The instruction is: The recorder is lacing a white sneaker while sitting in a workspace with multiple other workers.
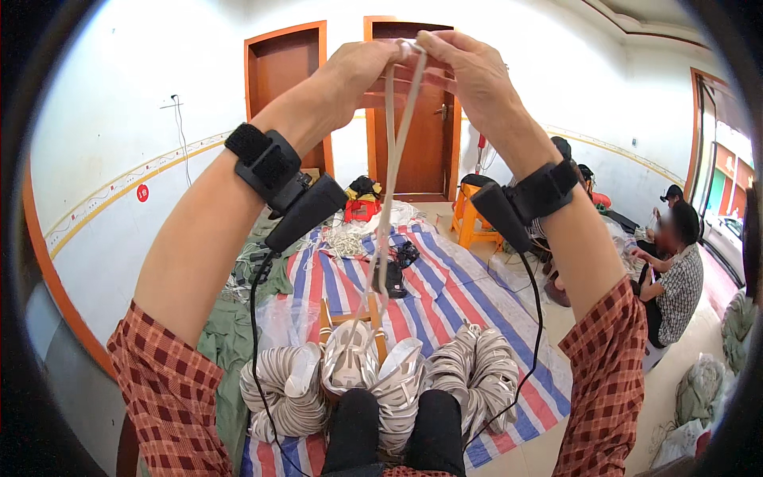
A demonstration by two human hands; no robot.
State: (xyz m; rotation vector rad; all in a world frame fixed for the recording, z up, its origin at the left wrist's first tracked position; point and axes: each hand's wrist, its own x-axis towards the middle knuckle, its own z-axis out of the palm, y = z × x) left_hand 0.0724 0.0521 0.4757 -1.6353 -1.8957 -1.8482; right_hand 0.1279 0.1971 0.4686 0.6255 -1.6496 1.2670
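Both arms are raised high in front of me. My left hand [367, 65] and my right hand [469, 73] are close together, fingers closed on the upper part of a whitish shoelace [395, 171]. Its two strands hang in a long line down to a white and beige shoe upper [346, 362] just beyond my knees. That upper rests at a wooden frame [325, 318]. Beside it, near my legs, lies a nested stack of similar uppers [402, 381]. The fingertips partly overlap, so the exact pinch on the lace is hard to see.
More nested stacks of uppers lie left [282, 389] and right [477, 374] on a striped sheet [445, 286]. Farther off are a heap of white laces [347, 241], a black item [389, 280] and an orange stool [470, 211]. People sit at the right, one in a patterned shirt [682, 290].
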